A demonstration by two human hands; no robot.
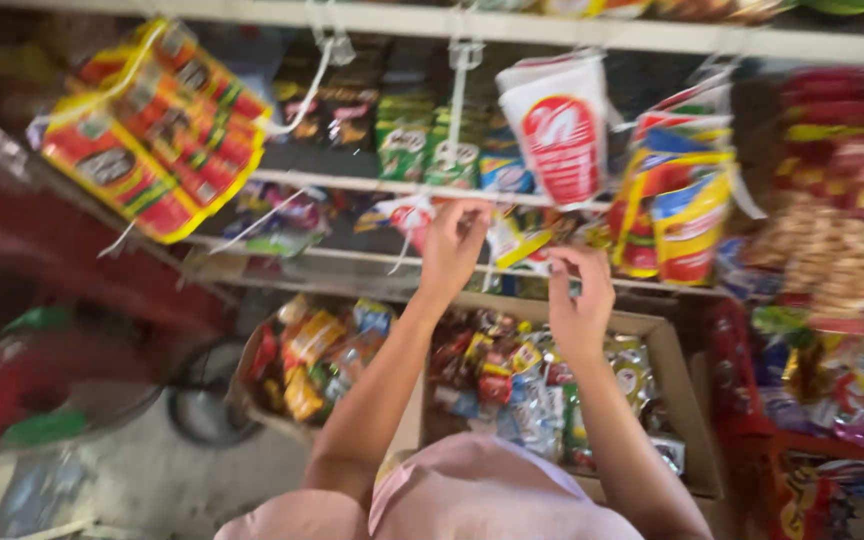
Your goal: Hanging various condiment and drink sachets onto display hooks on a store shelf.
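Sachet strips (512, 238) hung from the white shelf rail (352, 183) above a cardboard box (674, 370); the left hand (452, 245) pinched one strip, while the right hand (580, 300) pinched another just beside it.

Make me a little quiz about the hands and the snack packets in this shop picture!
1. True or false: both hands are raised to the hanging packets in front of the shelf.
2. Which hand is higher: A the left hand, B the right hand?
3. What sits below the hands?

Key
1. True: the left hand and the right hand both reach up to small hanging packets, too blurred to tell whether they grip them.
2. A.
3. A cardboard box full of mixed snack packets.
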